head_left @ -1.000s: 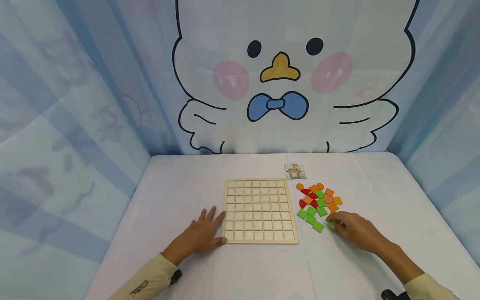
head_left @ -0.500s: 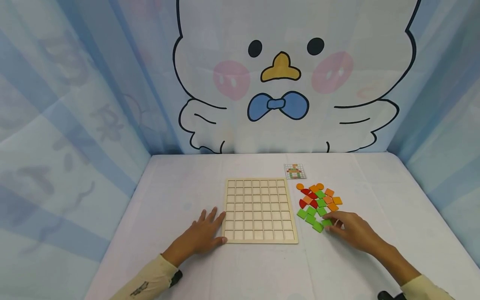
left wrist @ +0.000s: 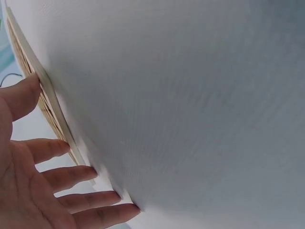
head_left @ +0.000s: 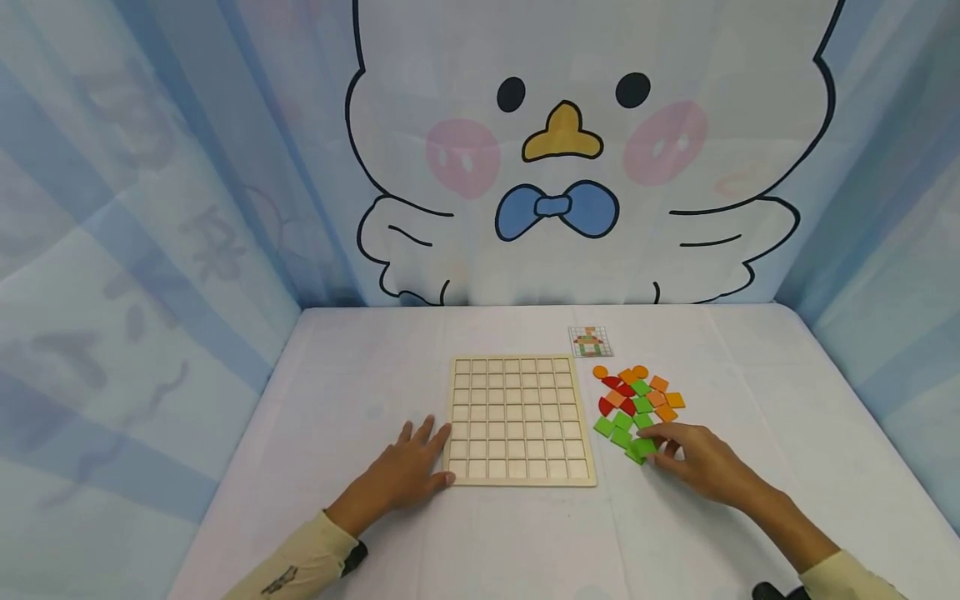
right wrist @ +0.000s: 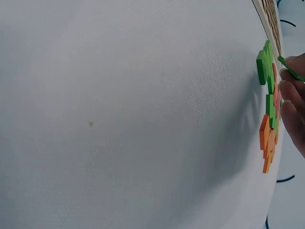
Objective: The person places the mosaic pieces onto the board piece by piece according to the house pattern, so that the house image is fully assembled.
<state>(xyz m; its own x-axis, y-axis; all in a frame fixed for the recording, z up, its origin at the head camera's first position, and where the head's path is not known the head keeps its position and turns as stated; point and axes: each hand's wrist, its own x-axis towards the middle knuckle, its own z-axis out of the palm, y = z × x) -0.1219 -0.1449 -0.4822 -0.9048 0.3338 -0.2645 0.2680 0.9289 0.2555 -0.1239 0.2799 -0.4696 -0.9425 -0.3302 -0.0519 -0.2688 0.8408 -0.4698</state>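
Observation:
A square wooden grid board (head_left: 520, 482) lies on the white table. My left hand (head_left: 402, 468) rests at its left edge, fingers spread; in the left wrist view the thumb (left wrist: 27, 94) and index finger touch the rim. To the right of the board, my right hand (head_left: 703, 460) pinches a green square tile (head_left: 643, 448) between thumb and fingers, over the near end of the loose tiles. The right wrist view shows that green tile (right wrist: 289, 68) tilted and raised above the others. Green tiles (head_left: 621, 438) lie just beyond it, partly overlapped by the held one.
Red tiles (head_left: 606, 407), orange squares (head_left: 666, 413) and orange round tiles (head_left: 600, 372) spread farther back in the same cluster. A small pattern card (head_left: 590, 342) lies behind them, near the board's far right corner. A cartoon-printed curtain (head_left: 555, 275) hangs behind the table.
My right hand has moved slightly left with the green tile, from the table beside the cluster to over the nearest green tiles. The left hand has stayed at the board.

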